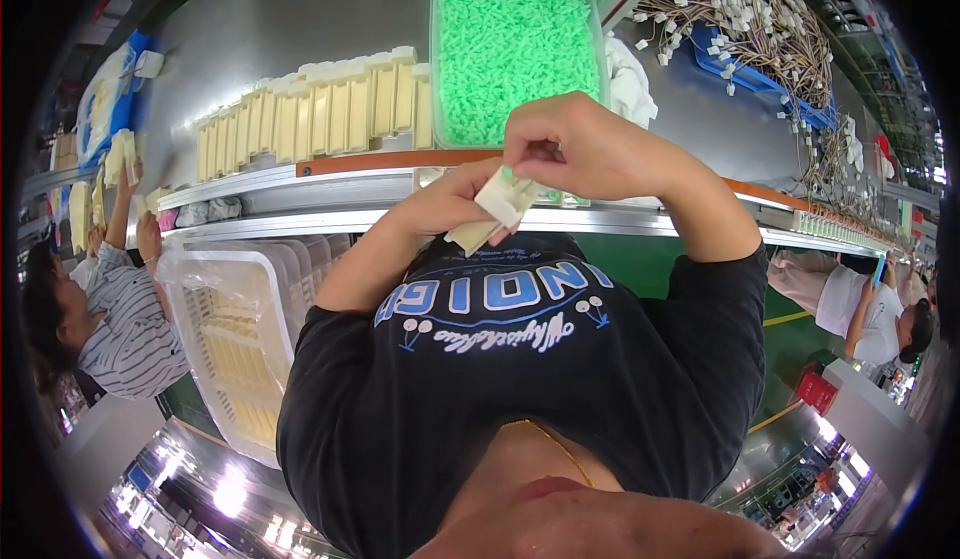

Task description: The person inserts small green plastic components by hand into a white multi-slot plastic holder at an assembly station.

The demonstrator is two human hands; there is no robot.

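grip of left hand [447, 199] closed round cream block [497, 202]

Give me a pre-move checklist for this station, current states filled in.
1. Left hand has the cream part: ok, gripped.
2. Right hand free: not ok, its fingertips are at the part's upper end.
3. Small green piece fully seated: cannot tell, fingers partly cover it.
4. Loose green pieces available: ok, plenty in the tub beyond the hands.
5. Cream parts row on the bench: ok, lined up left of the tub.
6. Wire bundles away from hands: ok, off to the right.
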